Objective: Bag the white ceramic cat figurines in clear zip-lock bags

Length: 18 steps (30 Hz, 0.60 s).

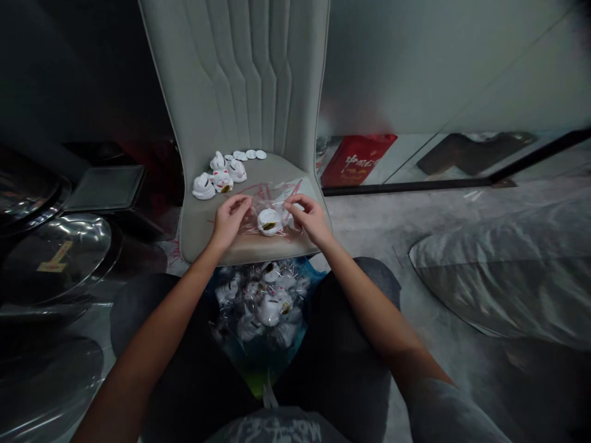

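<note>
A white lucky-cat figurine (269,222) lies on the chair seat inside a clear plastic bag (277,195) printed with red marks. My left hand (231,218) pinches the bag's left side, and my right hand (309,220) holds its right side, with the figurine between them. Behind them, several unbagged white cat figurines (221,181) stand at the seat's back left. Several small white discs (250,154) lie in a row by the backrest. On my lap, a blue bag (305,277) holds several bagged figurines (270,309).
The grey upholstered chair (240,80) stands directly ahead. Shiny round metal discs (55,258) and a dark tray (106,187) stand to the left. A red packet (357,160) sits behind a glass panel on the right. A pale, crumpled plastic sheet (503,277) lies on the right floor.
</note>
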{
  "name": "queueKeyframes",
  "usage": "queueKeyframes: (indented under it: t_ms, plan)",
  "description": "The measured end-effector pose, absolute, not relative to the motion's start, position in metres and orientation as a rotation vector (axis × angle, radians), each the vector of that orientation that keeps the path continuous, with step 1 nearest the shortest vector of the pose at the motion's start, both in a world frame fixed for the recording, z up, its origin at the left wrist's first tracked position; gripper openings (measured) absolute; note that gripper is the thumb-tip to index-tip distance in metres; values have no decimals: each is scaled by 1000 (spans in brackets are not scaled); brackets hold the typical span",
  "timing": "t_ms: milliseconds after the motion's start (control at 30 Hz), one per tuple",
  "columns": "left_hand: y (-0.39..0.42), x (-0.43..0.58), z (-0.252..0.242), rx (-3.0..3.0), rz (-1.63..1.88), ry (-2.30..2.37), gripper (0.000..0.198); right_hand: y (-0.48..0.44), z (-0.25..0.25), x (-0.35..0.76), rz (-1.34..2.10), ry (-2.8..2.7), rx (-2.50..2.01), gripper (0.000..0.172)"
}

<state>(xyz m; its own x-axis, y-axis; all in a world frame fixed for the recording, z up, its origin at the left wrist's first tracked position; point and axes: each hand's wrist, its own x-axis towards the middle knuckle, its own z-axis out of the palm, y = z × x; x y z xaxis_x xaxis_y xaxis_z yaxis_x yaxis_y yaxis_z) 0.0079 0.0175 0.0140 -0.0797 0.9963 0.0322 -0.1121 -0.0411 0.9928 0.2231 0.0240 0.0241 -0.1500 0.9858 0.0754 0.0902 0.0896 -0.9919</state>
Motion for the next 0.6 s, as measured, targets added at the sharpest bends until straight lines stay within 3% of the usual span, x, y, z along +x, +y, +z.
queueKeyframes:
  t_ms: [233,600]
  plan:
    - [15,0,16,1121,1435,1086,36,20,30,225,1183,-1372,-1119,40]
    - [10,-10,22,1445,1458,1135,24,19,35,224,1081,-1720,-986,29]
